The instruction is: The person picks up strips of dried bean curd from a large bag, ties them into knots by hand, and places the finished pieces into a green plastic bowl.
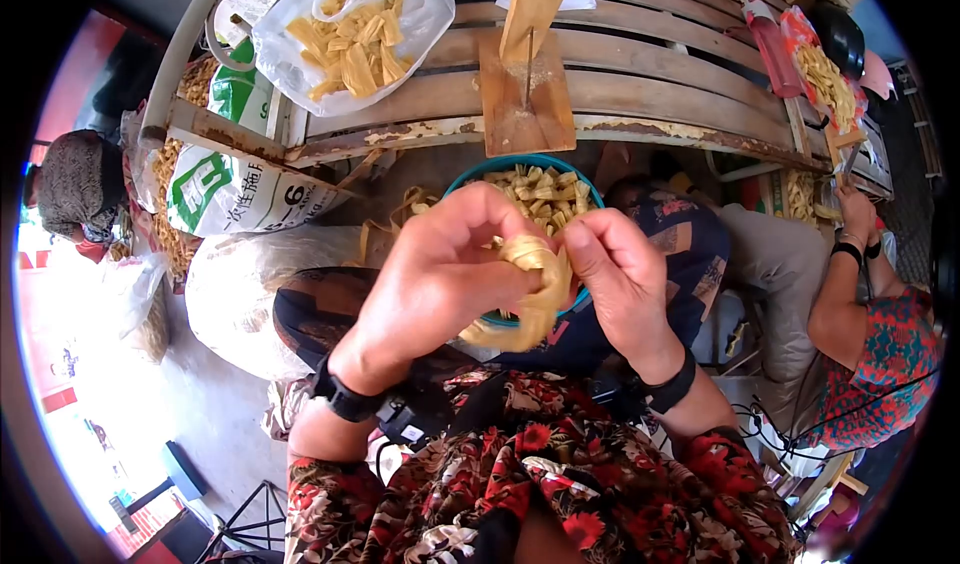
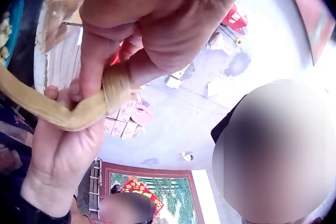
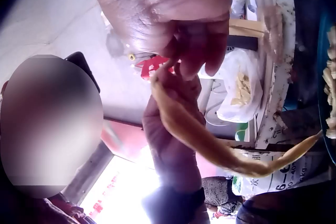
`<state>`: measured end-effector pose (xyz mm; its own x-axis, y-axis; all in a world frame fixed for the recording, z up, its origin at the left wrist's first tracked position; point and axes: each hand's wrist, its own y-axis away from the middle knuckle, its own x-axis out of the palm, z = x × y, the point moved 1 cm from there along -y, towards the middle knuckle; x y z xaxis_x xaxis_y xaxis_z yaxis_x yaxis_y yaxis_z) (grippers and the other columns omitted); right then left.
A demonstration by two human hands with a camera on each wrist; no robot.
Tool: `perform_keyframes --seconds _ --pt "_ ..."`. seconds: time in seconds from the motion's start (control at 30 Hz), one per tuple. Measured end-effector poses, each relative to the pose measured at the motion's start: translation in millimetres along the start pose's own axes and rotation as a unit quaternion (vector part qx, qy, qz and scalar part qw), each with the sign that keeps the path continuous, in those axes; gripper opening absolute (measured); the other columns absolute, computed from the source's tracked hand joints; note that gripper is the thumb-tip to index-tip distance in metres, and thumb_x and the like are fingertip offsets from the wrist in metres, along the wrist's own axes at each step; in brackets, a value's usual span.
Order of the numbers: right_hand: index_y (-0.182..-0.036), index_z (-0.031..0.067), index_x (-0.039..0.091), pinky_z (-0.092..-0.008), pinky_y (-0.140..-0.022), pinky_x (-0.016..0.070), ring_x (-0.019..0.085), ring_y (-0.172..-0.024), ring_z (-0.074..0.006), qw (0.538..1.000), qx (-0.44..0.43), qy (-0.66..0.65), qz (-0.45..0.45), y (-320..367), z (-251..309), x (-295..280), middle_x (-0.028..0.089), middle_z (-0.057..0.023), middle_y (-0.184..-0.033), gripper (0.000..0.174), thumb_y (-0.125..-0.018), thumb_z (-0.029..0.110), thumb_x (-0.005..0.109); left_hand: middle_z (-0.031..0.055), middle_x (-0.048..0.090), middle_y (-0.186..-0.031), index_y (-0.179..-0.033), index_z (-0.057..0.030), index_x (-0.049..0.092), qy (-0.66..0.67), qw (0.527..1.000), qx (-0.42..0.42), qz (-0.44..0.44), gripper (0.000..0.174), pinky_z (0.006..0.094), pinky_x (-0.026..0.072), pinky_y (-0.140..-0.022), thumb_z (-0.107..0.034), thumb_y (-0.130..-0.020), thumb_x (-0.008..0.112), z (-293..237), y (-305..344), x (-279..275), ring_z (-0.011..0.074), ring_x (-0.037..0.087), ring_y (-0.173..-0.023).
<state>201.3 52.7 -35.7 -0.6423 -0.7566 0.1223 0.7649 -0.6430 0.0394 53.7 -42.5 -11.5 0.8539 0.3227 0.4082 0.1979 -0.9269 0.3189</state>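
A pale yellow, soft flat strip (image 1: 512, 339) is looped between my two hands, above my lap. My left hand (image 1: 425, 274) grips the loop, with a band of the strip wrapped round a finger in the left wrist view. Thumb and forefinger of my right hand (image 1: 625, 289) pinch the strip on the other side. In the right wrist view, a long tail of the strip (image 3: 197, 142) hangs down from the hands. Just beyond, a teal basin (image 1: 462, 176) holds many short, folded yellow pieces (image 1: 548, 196), partly hidden behind my hands.
Ahead is a slatted bench (image 1: 640, 99) with a rusty edge, bearing an upright wooden block on a board (image 1: 500, 114). A white plastic bag (image 1: 275, 39) of yellow pieces lies on it. Printed sacks (image 1: 250, 199) stand at left. Another person (image 1: 865, 354) sits at right.
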Motion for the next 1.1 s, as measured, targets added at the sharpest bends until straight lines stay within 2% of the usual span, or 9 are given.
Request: perform_keyframes --seconds 0.03,0.13,0.33,0.47,0.7,0.77,0.87,0.93,1.1 --pt "-0.095 0.0022 0.052 -0.0173 -0.047 0.0382 0.048 -0.053 -0.0032 0.999 0.014 -0.045 0.017 -3 -2 2 0.056 0.0 -0.071 0.016 -0.094 0.018 0.052 0.0053 0.061 -0.088 -0.11 -0.0014 0.051 0.036 0.999 -0.019 0.017 0.035 0.0246 0.0523 -0.065 0.005 -0.078 0.062 1 -1 4 0.0138 0.061 -0.079" --pt "-0.101 0.0038 0.048 -0.016 -0.047 0.0353 0.043 -0.053 -0.0016 0.994 0.027 -0.11 0.009 -4 -4 5 0.055 0.0008 -0.075 0.018 -0.093 0.018 0.054 0.0063 0.062 -0.086 -0.1 -0.0002 0.057 0.105 0.993 0.002 0.049 0.023 0.0244 0.0535 -0.064 0.003 -0.079 0.064 6 -5 6 0.0132 0.062 -0.078" --pt "-0.127 0.0045 0.039 -0.0152 -0.052 0.0394 0.045 -0.058 -0.0011 1.0 0.013 0.005 -0.013 5 9 -3 0.055 -0.006 -0.095 0.047 -0.086 0.008 0.062 0.0039 0.063 -0.075 -0.086 0.0 0.063 -0.153 0.977 0.108 -0.099 0.012 0.0228 0.0485 -0.059 0.001 -0.075 0.065 22 -8 1 0.0083 0.059 -0.066" --pt "-0.129 0.0029 0.038 -0.0174 -0.047 0.0392 0.045 -0.053 -0.0026 0.997 0.041 -0.018 -0.06 7 1 2 0.058 -0.0087 -0.096 0.05 -0.083 0.001 0.057 0.0076 0.063 -0.08 -0.097 -0.0001 0.062 -0.253 0.943 0.209 -0.064 0.018 0.0238 0.0483 -0.063 0.0 -0.078 0.06 24 -3 10 0.01 0.059 -0.071" --pt "-0.132 0.0002 0.037 -0.0185 -0.043 0.0385 0.041 -0.046 -0.0036 0.909 0.179 -0.373 0.055 7 10 -4 0.06 -0.0102 -0.096 0.053 -0.081 -0.005 0.05 0.0081 0.062 -0.083 -0.104 0.002 0.057 0.061 0.995 -0.02 -0.083 0.024 0.0255 0.0493 -0.065 -0.004 -0.081 0.056 22 -5 -3 0.0143 0.06 -0.075" --pt "-0.133 0.0003 0.034 -0.0187 -0.045 0.0403 0.043 -0.048 -0.0042 0.931 0.138 -0.333 0.059 8 9 -6 0.06 -0.01 -0.097 0.055 -0.081 -0.005 0.051 0.0094 0.063 -0.08 -0.101 0.0026 0.057 0.066 0.994 -0.043 -0.082 0.022 0.0256 0.0491 -0.063 -0.008 -0.082 0.057 27 -2 2 0.0158 0.061 -0.071" --pt "-0.134 0.0003 0.031 -0.0188 -0.053 0.0431 0.05 -0.058 -0.0052 0.975 0.091 -0.2 0.043 8 14 -6 0.061 -0.0093 -0.097 0.054 -0.085 -0.001 0.054 0.0104 0.062 -0.074 -0.098 0.0035 0.056 0.19 0.96 -0.18 0.099 0.025 0.0262 0.0485 -0.058 -0.016 -0.083 0.058 35 -2 -1 0.0174 0.06 -0.061" --pt "-0.133 0.0004 0.031 -0.0184 -0.055 0.0427 0.051 -0.061 -0.0052 0.985 0.065 -0.152 0.046 10 17 0 0.061 -0.0088 -0.097 0.052 -0.087 0.002 0.055 0.0085 0.059 -0.067 -0.092 0.0021 0.056 0.179 0.964 -0.171 0.096 0.024 0.024 0.0447 -0.05 -0.021 -0.084 0.059 35 -3 0 0.016 0.058 -0.053" --pt "-0.095 0.0025 0.053 -0.0161 -0.053 0.0382 0.047 -0.062 -0.0021 0.992 0.107 -0.058 0.033 11 13 -21 0.054 0.0012 -0.075 0.016 -0.093 0.018 0.054 0.0035 0.057 -0.065 -0.086 -0.0014 0.055 0.044 0.991 -0.12 0.026 0.024 0.0206 0.039 -0.045 -0.023 -0.083 0.064 28 1 2 0.0119 0.057 -0.052"
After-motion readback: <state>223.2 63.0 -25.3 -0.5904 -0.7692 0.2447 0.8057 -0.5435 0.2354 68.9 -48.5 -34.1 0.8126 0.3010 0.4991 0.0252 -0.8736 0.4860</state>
